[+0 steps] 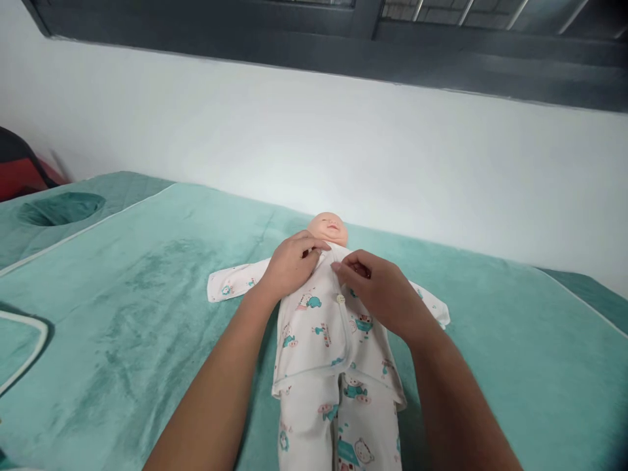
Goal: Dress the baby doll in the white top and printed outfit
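Observation:
A baby doll (328,227) lies on its back, head away from me, dressed in a white printed top (311,330) and matching trousers (308,418). Its sleeves stretch out to both sides. My left hand (293,263) rests on the upper chest, thumb and fingers closed on the top near the collar. Across the front seam, my right hand (377,286) pinches the top's front edge just below the neck. A pale button (340,299) shows on the seam below my fingers. Whatever lies between my fingertips is too small to make out.
Under the doll is a teal plush bed cover (161,314) with a round hole (61,208) at the left. A white wall (294,137) rises behind, below a dark window frame (294,36). A red and black object (19,170) stands at the far left.

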A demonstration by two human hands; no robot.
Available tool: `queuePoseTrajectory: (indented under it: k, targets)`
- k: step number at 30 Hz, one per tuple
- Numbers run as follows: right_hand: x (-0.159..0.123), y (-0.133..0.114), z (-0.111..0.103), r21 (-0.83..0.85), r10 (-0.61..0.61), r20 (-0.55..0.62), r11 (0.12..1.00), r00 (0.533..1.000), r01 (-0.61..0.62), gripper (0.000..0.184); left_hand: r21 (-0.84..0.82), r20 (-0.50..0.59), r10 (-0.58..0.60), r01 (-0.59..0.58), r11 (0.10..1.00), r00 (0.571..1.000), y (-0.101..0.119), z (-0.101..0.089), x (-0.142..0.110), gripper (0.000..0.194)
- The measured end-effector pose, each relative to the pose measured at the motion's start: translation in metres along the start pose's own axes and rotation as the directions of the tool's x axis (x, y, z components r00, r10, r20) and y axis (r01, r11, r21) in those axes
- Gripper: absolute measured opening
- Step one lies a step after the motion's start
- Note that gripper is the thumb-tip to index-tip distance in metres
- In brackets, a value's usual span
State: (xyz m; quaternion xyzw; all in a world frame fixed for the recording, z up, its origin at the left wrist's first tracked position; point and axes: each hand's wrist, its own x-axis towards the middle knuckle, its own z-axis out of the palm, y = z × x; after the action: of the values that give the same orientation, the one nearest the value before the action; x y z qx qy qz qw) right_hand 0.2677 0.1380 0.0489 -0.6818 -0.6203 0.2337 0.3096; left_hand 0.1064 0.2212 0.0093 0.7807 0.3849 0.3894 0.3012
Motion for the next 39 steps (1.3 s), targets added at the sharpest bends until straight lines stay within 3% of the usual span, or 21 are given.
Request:
queuePoseTrajectory:
  k: [5,9,18,23,39]
  targets:
    - [-0.002,0.000,-0.008,-0.044,0.009,0.114,0.999,0.993,-0.004,0.021,-0.163,0.260,-0.025,0.069,0.984,0.965,0.016,-0.018,-0.004,0.022]
    - [0.008,0.011,-0.007,0.096,-0.027,0.139,0.995,0.990,0.013,0.022,-0.191,0.328,-0.075,0.143,0.971,0.942,0.018,-0.023,-0.005,0.021]
    - [0.014,0.022,-0.003,0.339,-0.039,0.156,0.940,0.987,-0.017,0.023,-0.303,0.308,-0.087,0.184,0.935,0.948,0.017,-0.020,-0.004,0.014]
    - [0.016,0.024,-0.002,0.463,0.008,0.200,0.881,0.980,-0.102,0.022,-0.320,0.292,-0.089,0.185,0.929,0.952,0.015,-0.017,-0.003,0.016]
    - [0.021,0.028,0.000,0.556,0.014,0.243,0.818,0.970,-0.151,0.035,-0.411,0.299,-0.177,0.294,0.863,0.938,0.020,-0.008,-0.004,0.018]
